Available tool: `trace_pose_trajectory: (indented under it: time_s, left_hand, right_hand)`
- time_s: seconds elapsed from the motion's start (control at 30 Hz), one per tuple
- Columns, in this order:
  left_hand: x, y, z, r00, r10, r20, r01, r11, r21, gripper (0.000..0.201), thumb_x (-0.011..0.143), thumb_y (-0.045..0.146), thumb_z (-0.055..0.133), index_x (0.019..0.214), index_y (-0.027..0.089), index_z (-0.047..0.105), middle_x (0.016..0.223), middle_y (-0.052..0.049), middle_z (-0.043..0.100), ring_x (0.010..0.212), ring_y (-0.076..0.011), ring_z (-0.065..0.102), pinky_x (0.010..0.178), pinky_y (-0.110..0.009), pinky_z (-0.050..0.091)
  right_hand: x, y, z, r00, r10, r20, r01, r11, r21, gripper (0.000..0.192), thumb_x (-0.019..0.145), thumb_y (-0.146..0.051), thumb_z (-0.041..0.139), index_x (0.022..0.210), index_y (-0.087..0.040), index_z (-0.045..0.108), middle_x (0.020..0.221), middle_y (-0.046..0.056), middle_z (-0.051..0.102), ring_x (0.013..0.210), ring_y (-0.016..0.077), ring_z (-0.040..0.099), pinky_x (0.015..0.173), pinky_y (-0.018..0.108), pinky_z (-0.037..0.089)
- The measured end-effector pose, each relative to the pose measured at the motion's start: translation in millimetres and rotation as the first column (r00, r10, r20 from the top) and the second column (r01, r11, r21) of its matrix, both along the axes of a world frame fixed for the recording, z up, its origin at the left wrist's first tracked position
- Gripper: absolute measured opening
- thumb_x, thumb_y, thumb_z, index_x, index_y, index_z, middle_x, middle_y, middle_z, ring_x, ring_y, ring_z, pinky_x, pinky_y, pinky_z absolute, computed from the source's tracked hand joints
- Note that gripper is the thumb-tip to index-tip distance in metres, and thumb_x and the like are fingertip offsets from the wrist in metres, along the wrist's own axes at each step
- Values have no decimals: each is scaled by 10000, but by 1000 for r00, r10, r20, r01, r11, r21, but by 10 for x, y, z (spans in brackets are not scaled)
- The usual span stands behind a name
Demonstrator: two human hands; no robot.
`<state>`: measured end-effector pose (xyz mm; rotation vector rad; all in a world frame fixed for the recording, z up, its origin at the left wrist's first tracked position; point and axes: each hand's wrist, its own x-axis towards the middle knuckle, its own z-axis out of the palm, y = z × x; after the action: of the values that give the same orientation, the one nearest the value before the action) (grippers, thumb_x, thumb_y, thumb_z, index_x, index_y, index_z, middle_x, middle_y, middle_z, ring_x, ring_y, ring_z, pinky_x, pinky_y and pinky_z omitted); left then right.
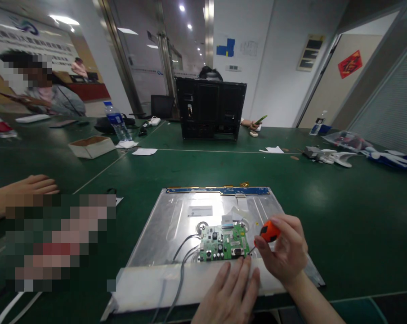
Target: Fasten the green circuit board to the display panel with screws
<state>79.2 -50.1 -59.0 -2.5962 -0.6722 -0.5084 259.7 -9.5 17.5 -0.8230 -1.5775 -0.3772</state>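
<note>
My right hand (286, 252) is closed around the orange and black handle of a screwdriver (270, 231). Its thin shaft slants down to the lower right corner of a green circuit board (223, 240). Flat on the white strip (149, 285) in front of that board lies my left hand (228, 292), fingers stretched out, their tips at the board's near edge. The board rests on a silver metal display panel (156, 238), with dark cables (182, 270) leaving its left side. Along the panel's far edge runs a blue circuit strip (203, 191). The screw under the screwdriver's tip is too small to make out.
Another person's hand (24, 193) rests on the green table (129, 180) at left, near a blurred-out object. Beyond stand a black monitor housing (212, 108), an open cardboard box (92, 147) and a water bottle (118, 122). Gloves (392, 158) lie at far right.
</note>
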Motion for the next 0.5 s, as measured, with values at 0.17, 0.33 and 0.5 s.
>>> trace_pose_trajectory:
  time_s: [0.17, 0.33, 0.5]
  left_hand:
    - [10, 0, 51, 999, 5, 44, -5, 1000, 11, 450, 1021, 391, 410, 1372, 129, 516, 1364, -116, 609, 1276, -252, 517, 1040, -380, 343]
    - [-5, 22, 43, 1000, -3, 3, 3, 1000, 12, 458, 1013, 356, 435, 1404, 125, 494, 1387, -123, 591, 1289, -250, 504, 1051, -376, 330]
    - [-18, 15, 28, 1000, -2, -26, 1, 1000, -6, 498, 1012, 372, 434, 1435, 112, 469, 1438, -145, 544, 1348, -267, 447, 1066, -391, 337]
  right_hand:
    - [38, -11, -111, 994, 108, -23, -109, 992, -66, 495, 919, -178, 542, 1407, -193, 458, 989, 99, 652, 793, 192, 654, 576, 315, 579]
    - [50, -5, -127, 976, 199, -83, -206, 975, -85, 445, 932, -179, 486, 1374, -213, 451, 1006, 96, 639, 760, 178, 654, 544, 301, 574]
    - [26, 5, -76, 990, 143, -13, -143, 989, -47, 477, 892, -240, 613, 1341, -228, 453, 973, 73, 610, 764, 178, 623, 587, 325, 583]
